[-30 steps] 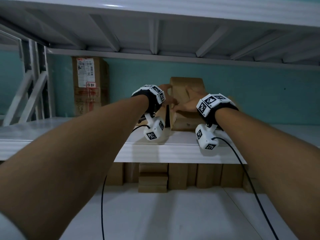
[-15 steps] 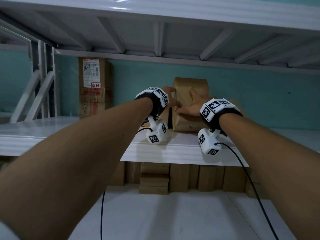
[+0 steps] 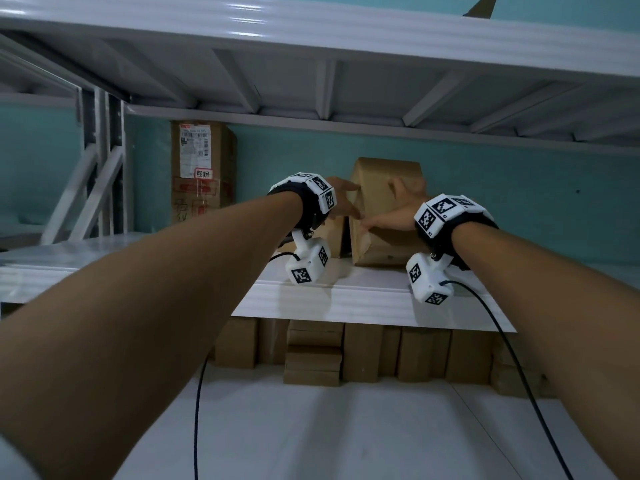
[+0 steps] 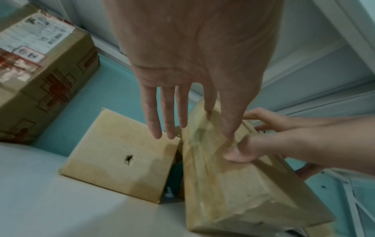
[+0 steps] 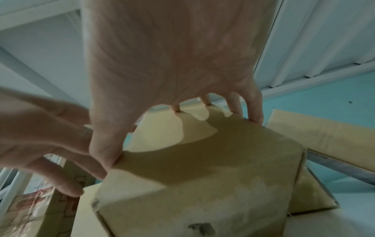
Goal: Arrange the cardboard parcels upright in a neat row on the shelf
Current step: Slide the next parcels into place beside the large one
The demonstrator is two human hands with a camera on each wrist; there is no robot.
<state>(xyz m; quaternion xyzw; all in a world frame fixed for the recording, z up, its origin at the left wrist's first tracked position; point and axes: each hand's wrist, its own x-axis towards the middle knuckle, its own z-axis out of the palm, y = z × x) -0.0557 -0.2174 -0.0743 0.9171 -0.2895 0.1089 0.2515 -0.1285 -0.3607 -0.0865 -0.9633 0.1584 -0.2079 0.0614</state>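
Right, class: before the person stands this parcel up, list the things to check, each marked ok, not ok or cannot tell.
1. Right hand grips the tilted parcel: ok.
2. Left hand steadies its taped face, fingers straight: ok.
3. Parcel upright: not ok, leaning.
4. Gap to the punctured parcel closed: not ok.
5. Shelf room in front: ok.
6. Space behind, by the flat packet: cannot tell.

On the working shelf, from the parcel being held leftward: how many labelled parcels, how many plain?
labelled parcel: 1
plain: 2, the held parcel and the holed parcel
total: 3
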